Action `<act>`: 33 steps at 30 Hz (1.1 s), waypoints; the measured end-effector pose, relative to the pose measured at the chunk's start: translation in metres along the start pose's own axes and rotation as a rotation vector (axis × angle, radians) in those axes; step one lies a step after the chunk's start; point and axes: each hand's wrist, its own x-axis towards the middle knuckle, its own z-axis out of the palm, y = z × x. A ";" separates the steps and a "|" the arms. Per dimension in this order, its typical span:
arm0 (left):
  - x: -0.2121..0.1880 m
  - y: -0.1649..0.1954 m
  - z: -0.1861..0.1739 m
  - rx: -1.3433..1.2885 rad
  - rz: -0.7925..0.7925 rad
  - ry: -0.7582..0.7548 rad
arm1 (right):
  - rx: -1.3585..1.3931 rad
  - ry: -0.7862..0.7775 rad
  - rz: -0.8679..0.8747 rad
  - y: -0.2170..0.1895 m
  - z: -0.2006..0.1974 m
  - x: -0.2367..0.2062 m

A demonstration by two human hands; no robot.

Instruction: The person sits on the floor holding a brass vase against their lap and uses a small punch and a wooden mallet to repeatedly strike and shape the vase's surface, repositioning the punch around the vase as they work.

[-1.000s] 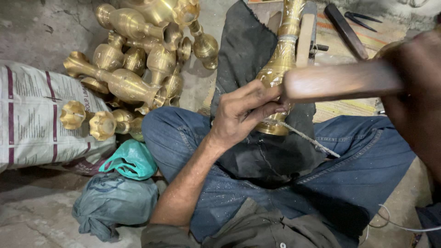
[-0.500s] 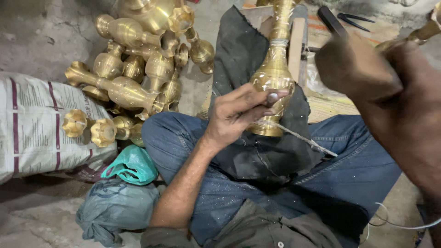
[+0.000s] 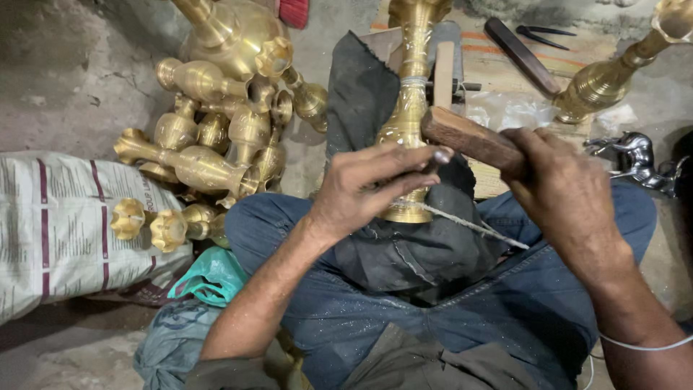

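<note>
A tall brass vase point(image 3: 411, 108) stands upright on a dark cloth point(image 3: 404, 245) spread over my lap. My left hand point(image 3: 368, 184) is closed around a thin tool pressed against the vase's lower body; the tool itself is mostly hidden by the fingers. My right hand point(image 3: 567, 191) grips a brown wooden block point(image 3: 469, 137), whose far end lies against the vase just above my left fingers. A pale string point(image 3: 473, 225) runs across the cloth from the vase's foot.
A heap of brass vases point(image 3: 224, 123) lies on the floor at left beside a printed sack point(image 3: 65, 224). Another brass vase point(image 3: 613, 72) stands at upper right, near a dark tool point(image 3: 520, 54) and a shiny metal piece point(image 3: 635, 155). A teal bag point(image 3: 216, 278) sits by my knee.
My right hand has swung the wooden block down from a raised position onto the vase by my left fingers. My left hand has stayed on the vase.
</note>
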 end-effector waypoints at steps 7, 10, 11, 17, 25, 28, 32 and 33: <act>-0.004 0.001 -0.006 -0.002 -0.029 -0.006 | -0.178 0.210 -0.009 -0.020 -0.053 0.008; -0.001 0.002 -0.006 -0.031 -0.060 -0.030 | 0.071 0.255 0.034 -0.024 -0.066 0.005; -0.001 0.002 -0.008 -0.067 -0.048 -0.018 | 0.194 0.253 0.094 -0.024 -0.068 0.004; 0.000 0.005 -0.013 -0.117 -0.052 -0.014 | -0.101 0.203 -0.050 -0.024 -0.068 0.003; 0.000 0.003 -0.012 -0.097 -0.091 -0.033 | -0.285 0.172 -0.088 -0.026 -0.066 0.002; 0.001 0.001 -0.011 -0.098 -0.083 -0.042 | 0.521 0.215 0.252 -0.026 -0.065 0.001; 0.002 -0.001 -0.010 -0.101 -0.077 -0.058 | -0.037 0.170 0.049 -0.028 -0.066 -0.001; 0.002 -0.001 -0.010 -0.095 -0.084 -0.062 | 0.192 0.181 0.155 -0.028 -0.067 -0.002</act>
